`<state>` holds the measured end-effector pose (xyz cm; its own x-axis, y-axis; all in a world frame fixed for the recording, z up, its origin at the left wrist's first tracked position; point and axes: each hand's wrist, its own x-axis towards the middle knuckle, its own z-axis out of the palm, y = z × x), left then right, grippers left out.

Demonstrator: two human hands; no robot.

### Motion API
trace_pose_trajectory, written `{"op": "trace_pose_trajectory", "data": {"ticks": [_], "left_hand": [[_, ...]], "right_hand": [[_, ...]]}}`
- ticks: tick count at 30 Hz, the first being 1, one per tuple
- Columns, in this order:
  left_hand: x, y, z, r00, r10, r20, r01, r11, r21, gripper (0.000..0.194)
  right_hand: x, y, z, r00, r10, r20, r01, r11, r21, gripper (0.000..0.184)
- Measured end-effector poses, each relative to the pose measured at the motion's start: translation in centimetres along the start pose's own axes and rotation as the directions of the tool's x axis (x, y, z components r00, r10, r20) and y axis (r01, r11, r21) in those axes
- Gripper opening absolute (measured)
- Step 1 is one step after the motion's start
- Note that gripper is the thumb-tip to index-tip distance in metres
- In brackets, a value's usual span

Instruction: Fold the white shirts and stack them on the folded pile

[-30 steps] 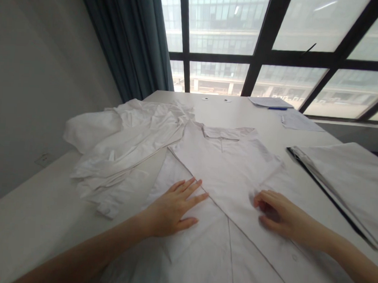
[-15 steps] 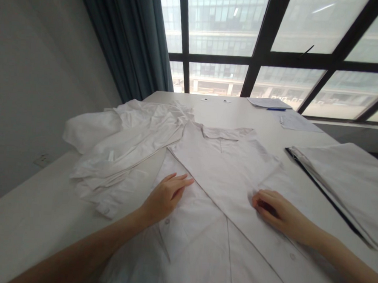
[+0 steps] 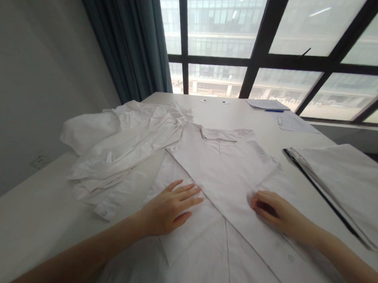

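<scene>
Since the shirt [image 3: 220, 160] runs its long axis from the near edge of the tabletop [image 3: 218, 113] toward the far edge, its near end passing out of view, both grips meet it from the near side. The left grip [image 3: 171, 209] is relaxed, palm down with fingers spread, and grasps nothing; the shirt lies beneath it, with the diagonal edge [image 3: 224, 217] right at its fingertips. That edge slants from the shirt's left shoulder down toward the near right, passing between the two grips, and the left grip is the nearer to it. The right grip [image 3: 273, 211] is curled, thumb close to the fingers, over the shirt's right side; whether it pinches cloth I cannot tell. From there, most of the shirt extends to its left and beyond it. A button [image 3: 290, 257] shows nearer than the right grip. Farther on, the collar [image 3: 219, 134] points to the far edge. A rumpled pile [image 3: 135, 129] lies along the left edge, partly meeting the shirt's left shoulder, and a folded cloth [image 3: 350, 172] lies toward the right edge, apart from the shirt. Papers [image 3: 300, 124] and a pen [image 3: 274, 110] lie near the far right corner.
</scene>
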<state>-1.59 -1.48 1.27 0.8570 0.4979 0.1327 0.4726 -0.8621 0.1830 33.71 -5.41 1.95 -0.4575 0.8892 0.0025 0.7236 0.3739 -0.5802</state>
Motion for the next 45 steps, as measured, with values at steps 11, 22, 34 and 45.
{"op": "trace_pose_trajectory", "data": {"ticks": [11,22,34,45], "left_hand": [[0.4,-1.7,-1.3,0.969,-0.240,-0.064,0.204,0.916,-0.345,0.033],[4.6,-10.7,-2.7,0.754,-0.553,-0.355,0.436,0.825,-0.358,0.032],[15.4,-19.6,-1.9,0.517,-0.812,-0.271,0.698,0.583,-0.416,0.038],[17.2,-21.7,-0.4,0.464,-0.821,-0.333,0.735,0.566,-0.372,0.049]], "right_hand": [[-0.4,0.5,-2.0,0.990,0.140,0.035,-0.142,0.986,0.086,0.028],[3.0,7.3,-6.1,0.891,0.235,-0.387,-0.215,0.972,0.095,0.032],[15.8,13.6,-8.7,0.636,0.618,-0.462,-0.519,0.786,0.336,0.049],[18.4,14.8,-10.1,0.576,0.740,-0.349,-0.448,0.642,0.623,0.062]]}}
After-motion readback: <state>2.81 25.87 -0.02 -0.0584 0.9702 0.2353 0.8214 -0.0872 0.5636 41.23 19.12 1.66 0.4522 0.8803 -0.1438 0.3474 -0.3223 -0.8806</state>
